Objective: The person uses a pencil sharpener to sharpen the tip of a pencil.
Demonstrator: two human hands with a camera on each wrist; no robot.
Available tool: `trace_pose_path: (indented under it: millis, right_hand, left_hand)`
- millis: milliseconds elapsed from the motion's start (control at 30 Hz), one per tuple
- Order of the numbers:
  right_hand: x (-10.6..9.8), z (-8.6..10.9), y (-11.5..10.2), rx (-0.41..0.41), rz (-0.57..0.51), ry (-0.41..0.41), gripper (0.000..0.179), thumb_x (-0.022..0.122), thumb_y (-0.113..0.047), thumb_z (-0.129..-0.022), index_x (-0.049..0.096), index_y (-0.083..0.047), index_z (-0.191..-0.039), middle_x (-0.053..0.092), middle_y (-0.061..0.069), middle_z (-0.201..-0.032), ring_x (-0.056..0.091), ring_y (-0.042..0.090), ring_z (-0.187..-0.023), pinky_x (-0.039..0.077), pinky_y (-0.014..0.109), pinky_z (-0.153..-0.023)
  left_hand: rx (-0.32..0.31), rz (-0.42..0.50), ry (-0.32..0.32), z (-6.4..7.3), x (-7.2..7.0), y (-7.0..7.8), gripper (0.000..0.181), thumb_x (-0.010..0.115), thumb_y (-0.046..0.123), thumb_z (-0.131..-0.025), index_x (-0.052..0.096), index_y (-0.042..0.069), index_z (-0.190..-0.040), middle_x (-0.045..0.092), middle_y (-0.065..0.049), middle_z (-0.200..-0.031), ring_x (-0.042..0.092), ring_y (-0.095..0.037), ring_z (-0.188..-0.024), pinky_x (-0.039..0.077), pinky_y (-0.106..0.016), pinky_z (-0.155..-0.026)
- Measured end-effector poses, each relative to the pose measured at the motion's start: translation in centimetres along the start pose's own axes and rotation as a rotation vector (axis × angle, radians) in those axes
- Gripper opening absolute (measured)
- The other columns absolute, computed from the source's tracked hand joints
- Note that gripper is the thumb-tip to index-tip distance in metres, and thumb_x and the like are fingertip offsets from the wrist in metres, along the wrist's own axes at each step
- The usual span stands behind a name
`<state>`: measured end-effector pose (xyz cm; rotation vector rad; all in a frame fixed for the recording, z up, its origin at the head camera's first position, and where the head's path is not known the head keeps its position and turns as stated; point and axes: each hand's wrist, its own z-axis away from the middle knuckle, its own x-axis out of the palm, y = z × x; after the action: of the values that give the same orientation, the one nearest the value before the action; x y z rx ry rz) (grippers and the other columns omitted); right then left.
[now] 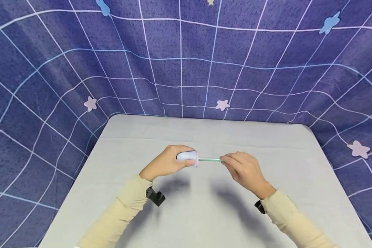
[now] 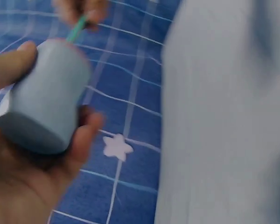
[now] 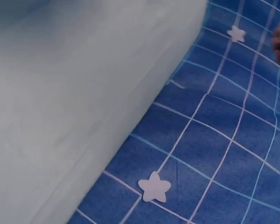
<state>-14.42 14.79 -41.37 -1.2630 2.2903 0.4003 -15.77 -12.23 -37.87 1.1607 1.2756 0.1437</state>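
My left hand (image 1: 170, 162) grips a pale blue cylinder (image 1: 186, 156) with a pink rim, held on its side above the table. In the left wrist view, thumb and fingers wrap round the cylinder (image 2: 53, 93), its flat base facing the camera. From the rimmed end runs a thin green stick (image 1: 209, 159). The right hand (image 1: 243, 168) pinches the stick's far end between thumb and fingers. How deep the stick goes into the cylinder is hidden. In the right wrist view, part of the left hand (image 3: 277, 44) shows at the right edge, with my right hand out of sight.
A white-covered table (image 1: 204, 213) lies beneath both hands. Behind it and along its sides hangs a blue curtain (image 1: 195, 72) with a line grid and star shapes. Black wrist mounts (image 1: 155, 196) sit by the beige sleeves (image 1: 117, 213).
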Motion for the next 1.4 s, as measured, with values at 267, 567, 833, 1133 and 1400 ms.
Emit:
trace_pose_path:
  millis: [267, 567, 833, 1133, 1400]
  right_hand:
    - [0.4, 0.7, -0.3, -0.132, 0.05, 0.132, 0.022, 0.057, -0.015, -0.096, 0.07, -0.001, -0.084, 0.066, 0.002, -0.073, 0.057, 0.012, -0.054, 0.043, 0.02, -0.046]
    - [-0.8, 1.9, -1.0, 0.478, -0.516, -0.291, 0.013, 0.06, -0.01, -0.093, 0.068, -0.005, -0.084, 0.057, -0.002, -0.062, 0.039, -0.005, -0.052, 0.033, 0.013, -0.042]
    - [-1.9, 1.0, 0.4, 0.922, -1.012, -0.712, 0.024, 0.05, -0.004, -0.097, 0.064, 0.012, -0.085, 0.05, -0.003, -0.059, 0.034, 0.0, -0.048, 0.026, 0.016, -0.043]
    - [-1.2, 2.1, -1.2, 0.553, -0.494, -0.509, 0.013, 0.072, -0.012, -0.083, 0.063, -0.013, -0.091, 0.063, -0.007, -0.07, 0.046, -0.003, -0.056, 0.039, 0.016, -0.049]
    - [0.0, 1.9, -1.5, -0.045, 0.089, -0.006, 0.023, 0.053, -0.019, -0.098, 0.069, -0.005, -0.09, 0.067, -0.001, -0.081, 0.058, 0.01, -0.059, 0.047, 0.022, -0.05]
  left_hand:
    - [-0.091, 0.074, -0.103, -0.7, -0.8, 1.0, 0.036, 0.08, 0.026, -0.076, 0.072, 0.009, -0.107, 0.071, -0.001, -0.1, 0.06, -0.01, -0.081, 0.051, -0.025, -0.071]
    - [0.173, -0.247, 0.089, 0.3, 2.5, 1.6, 0.05, 0.085, 0.016, -0.069, 0.068, 0.001, -0.114, 0.066, -0.002, -0.094, 0.06, -0.011, -0.082, 0.052, -0.021, -0.072]
    - [0.447, -0.445, 0.232, 0.9, 4.1, 0.4, 0.053, 0.087, 0.013, -0.065, 0.069, 0.002, -0.114, 0.066, -0.004, -0.104, 0.063, -0.015, -0.098, 0.051, -0.022, -0.086]
    - [0.229, -0.304, 0.182, 1.9, 4.2, -0.4, 0.049, 0.083, 0.019, -0.072, 0.067, 0.006, -0.117, 0.066, -0.003, -0.105, 0.063, -0.014, -0.09, 0.054, -0.024, -0.078]
    - [-0.05, 0.052, -0.004, 1.4, 1.6, 0.1, 0.036, 0.079, 0.03, -0.078, 0.071, 0.015, -0.109, 0.07, 0.003, -0.094, 0.059, -0.007, -0.078, 0.05, -0.023, -0.07]
